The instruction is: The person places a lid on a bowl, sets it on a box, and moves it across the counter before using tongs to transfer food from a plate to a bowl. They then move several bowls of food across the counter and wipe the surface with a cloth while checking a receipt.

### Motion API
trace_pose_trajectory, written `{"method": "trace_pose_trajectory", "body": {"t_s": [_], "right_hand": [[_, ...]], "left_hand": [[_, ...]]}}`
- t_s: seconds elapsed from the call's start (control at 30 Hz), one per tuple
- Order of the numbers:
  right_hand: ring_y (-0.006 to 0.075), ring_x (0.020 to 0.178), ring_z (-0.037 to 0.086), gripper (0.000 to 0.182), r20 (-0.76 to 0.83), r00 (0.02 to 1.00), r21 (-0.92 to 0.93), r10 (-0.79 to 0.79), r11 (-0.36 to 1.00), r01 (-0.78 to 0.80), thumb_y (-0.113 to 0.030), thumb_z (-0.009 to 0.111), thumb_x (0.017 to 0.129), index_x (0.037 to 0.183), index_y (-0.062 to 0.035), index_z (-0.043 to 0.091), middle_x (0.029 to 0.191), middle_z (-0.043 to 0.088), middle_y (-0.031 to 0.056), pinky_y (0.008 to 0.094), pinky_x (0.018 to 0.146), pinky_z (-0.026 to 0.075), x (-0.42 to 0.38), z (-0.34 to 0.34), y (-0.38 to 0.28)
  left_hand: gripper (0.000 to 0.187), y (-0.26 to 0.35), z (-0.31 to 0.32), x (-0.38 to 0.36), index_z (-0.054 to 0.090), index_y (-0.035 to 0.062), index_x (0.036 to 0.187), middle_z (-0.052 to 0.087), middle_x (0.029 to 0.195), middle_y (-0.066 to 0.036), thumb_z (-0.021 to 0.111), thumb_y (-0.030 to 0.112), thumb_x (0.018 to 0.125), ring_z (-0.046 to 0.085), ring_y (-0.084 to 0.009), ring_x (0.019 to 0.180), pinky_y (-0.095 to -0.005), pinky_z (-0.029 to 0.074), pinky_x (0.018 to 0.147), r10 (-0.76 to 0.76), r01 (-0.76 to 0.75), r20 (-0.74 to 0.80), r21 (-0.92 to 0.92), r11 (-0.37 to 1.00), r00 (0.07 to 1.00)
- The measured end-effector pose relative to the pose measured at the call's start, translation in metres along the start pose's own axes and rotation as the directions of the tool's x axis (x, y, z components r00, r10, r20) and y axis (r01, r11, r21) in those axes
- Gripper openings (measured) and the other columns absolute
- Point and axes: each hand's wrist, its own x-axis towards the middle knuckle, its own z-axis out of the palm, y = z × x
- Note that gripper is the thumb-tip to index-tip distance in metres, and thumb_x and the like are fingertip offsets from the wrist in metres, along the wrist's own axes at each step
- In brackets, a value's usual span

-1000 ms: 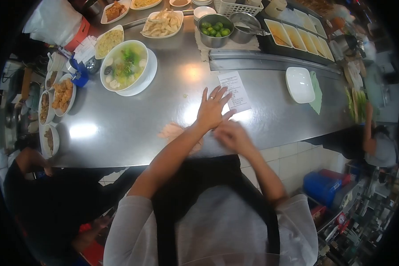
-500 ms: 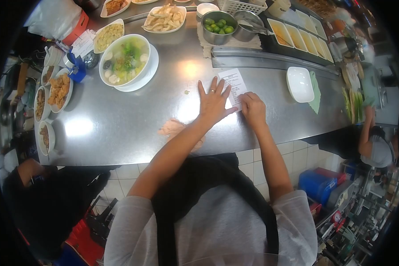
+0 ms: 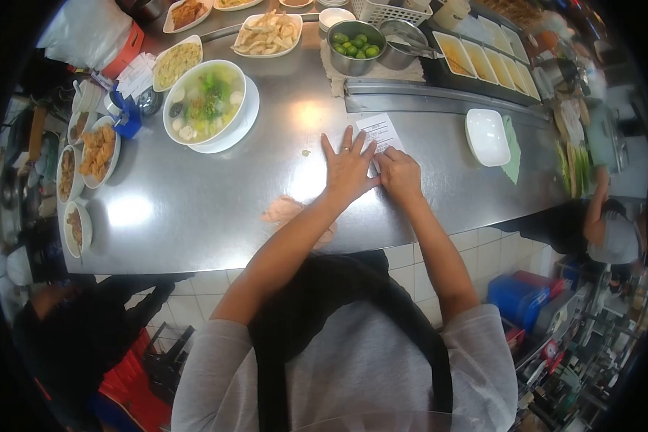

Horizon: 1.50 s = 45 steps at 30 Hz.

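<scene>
A printed paper slip (image 3: 381,131) lies on the steel counter (image 3: 230,194). My left hand (image 3: 348,171), with a ring on one finger, rests flat with fingers spread at the slip's left edge. Over the slip's lower part, my right hand (image 3: 399,175) is closed, its fingertips pressed together close beside my left hand; whatever they pinch is hidden. A crumpled pinkish cloth (image 3: 284,209) lies partly under my left forearm.
A soup bowl (image 3: 204,104) on a plate stands left, with dishes of fried food (image 3: 99,153) beyond. Green limes (image 3: 354,47) fill a metal pot at the back. A white dish (image 3: 487,137) sits right. Other people stand at both sides.
My right hand has moved a little left and now covers the lower part of the slip. My left hand has barely shifted and stays spread.
</scene>
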Motion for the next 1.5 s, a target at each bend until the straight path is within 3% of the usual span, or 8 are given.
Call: {"method": "trace_pose_trajectory", "body": {"t_s": [0.1,0.13,0.27,0.57,0.9,1.07,1.23,1.5], "right_hand": [[0.024,0.063,0.055,0.008,-0.052,0.994,-0.228,-0.094,0.97,0.08,-0.007,0.054,0.068,0.072,-0.0104,0.06,0.072,0.055,0.0061,0.0363,0.057,0.045,-0.003,-0.001,0.024],[0.0254,0.064,0.055,0.005,-0.041,0.992,-0.375,0.117,0.919,-0.124,-0.009,0.055,0.069,0.071,-0.0103,0.059,0.071,0.055,0.0063,0.0364,0.058,0.044,-0.007,0.007,0.054],[0.0262,0.067,0.054,0.013,-0.23,0.956,-0.243,0.184,0.94,-0.24,-0.006,0.058,0.067,0.078,-0.0103,0.063,0.072,0.055,0.006,0.037,0.059,0.043,-0.008,-0.036,0.067],[0.0252,0.07,0.055,0.016,-0.154,0.982,-0.003,0.106,0.994,-0.108,-0.003,0.058,0.067,0.081,-0.0071,0.063,0.074,0.056,0.0069,0.0357,0.061,0.043,-0.034,-0.01,0.024],[0.0242,0.067,0.055,0.014,-0.044,0.964,-0.009,0.262,0.965,-0.262,-0.005,0.057,0.068,0.08,-0.0096,0.063,0.073,0.055,0.0062,0.0349,0.061,0.042,-0.023,-0.02,0.016],[0.0219,0.071,0.05,0.017,-0.002,0.999,-0.165,-0.051,0.985,0.05,-0.008,0.061,0.064,0.079,-0.014,0.065,0.071,0.049,0.0029,0.0338,0.061,0.04,-0.017,-0.011,-0.003],[0.0223,0.07,0.048,0.017,-0.189,0.965,-0.327,0.182,0.915,-0.236,-0.008,0.059,0.064,0.078,-0.0144,0.066,0.071,0.048,0.0031,0.0363,0.062,0.034,-0.02,-0.027,0.044],[0.0221,0.073,0.048,0.018,-0.103,0.995,-0.286,0.0,0.958,-0.03,-0.008,0.059,0.064,0.08,-0.0147,0.065,0.072,0.047,0.0046,0.0386,0.063,0.036,-0.032,-0.008,0.015]], "left_hand": [[0.075,0.001,-0.001,0.0,0.05,0.0122,0.122,0.038,0.133,-0.011,0.063,0.057,0.064,0.023,-0.0302,0.13,-0.0701,0.007,0.093,0.006,-0.006,-0.006,-0.022,1.0,1.0],[0.075,0.002,-0.004,0.0,0.05,0.012,0.122,0.039,0.133,-0.011,0.064,0.057,0.064,0.023,-0.0303,0.13,-0.0701,0.007,0.093,0.0,0.0,-0.001,-0.033,0.999,1.0],[0.075,0.001,-0.004,0.001,0.05,0.0113,0.122,0.039,0.132,-0.011,0.064,0.057,0.064,0.023,-0.0306,0.13,-0.0698,0.007,0.094,-0.011,0.012,0.005,-0.053,0.999,1.0],[0.081,0.001,-0.002,0.003,0.051,0.0111,0.121,0.038,0.133,-0.012,0.063,0.063,0.06,0.024,-0.0336,0.129,-0.073,0.007,0.09,0.006,-0.006,0.012,-0.025,1.0,1.0],[0.081,0.003,-0.004,0.002,0.051,0.0102,0.121,0.038,0.133,-0.013,0.065,0.06,0.059,0.024,-0.0346,0.129,-0.0732,0.007,0.09,-0.009,0.01,0.025,-0.042,0.999,1.0],[0.08,0.0,0.002,0.002,0.051,0.0099,0.121,0.037,0.133,-0.013,0.065,0.06,0.06,0.024,-0.0349,0.129,-0.0729,0.007,0.091,0.02,-0.02,0.011,-0.006,1.0,1.0],[0.079,0.002,-0.002,0.002,0.053,0.0102,0.119,0.038,0.133,-0.013,0.066,0.059,0.059,0.025,-0.0348,0.128,-0.0726,0.008,0.091,0.005,-0.005,0.007,-0.04,0.999,1.0],[0.081,0.002,-0.004,0.003,0.049,0.0093,0.123,0.037,0.133,-0.013,0.066,0.058,0.061,0.023,-0.0336,0.129,-0.0703,0.006,0.093,0.001,0.0,0.037,-0.036,0.999,0.999]]}}
